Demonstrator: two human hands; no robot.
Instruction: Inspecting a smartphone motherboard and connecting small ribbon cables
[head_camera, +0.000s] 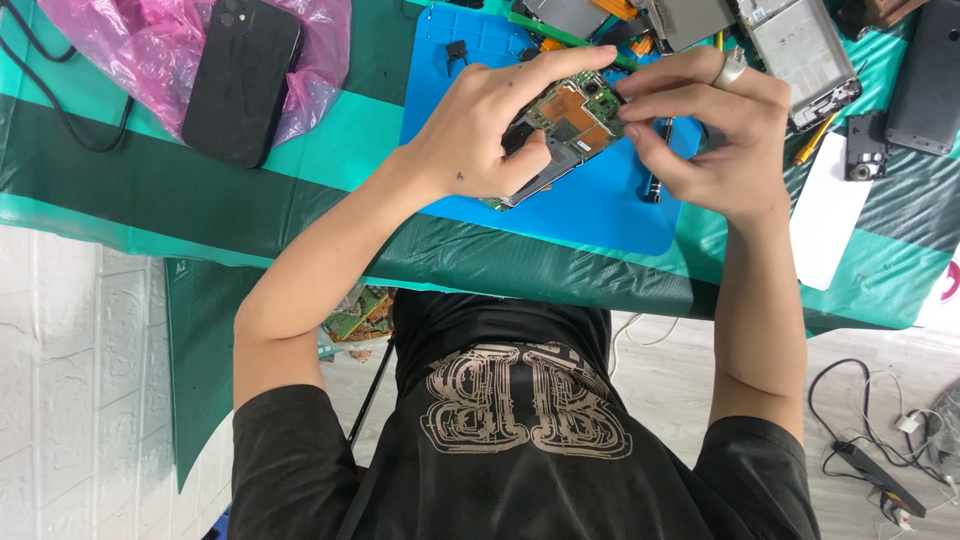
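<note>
My left hand (490, 125) grips a green phone circuit board (567, 118) with orange and silver parts, lifted a little over a blue work mat (600, 205). My right hand (705, 130), a silver ring on one finger, pinches at the board's right edge with thumb and forefinger. What sits between those fingertips is too small to tell. A thin black screwdriver (657, 165) lies on the mat under my right hand.
A black phone (240, 80) lies on a pink plastic bag (120, 40) at the left. An opened phone frame (805, 55), small camera part (864, 150), white card (830, 215) and dark phone back (925, 80) sit right. Green tablecloth (300, 190) covers the table; cables lie on the floor.
</note>
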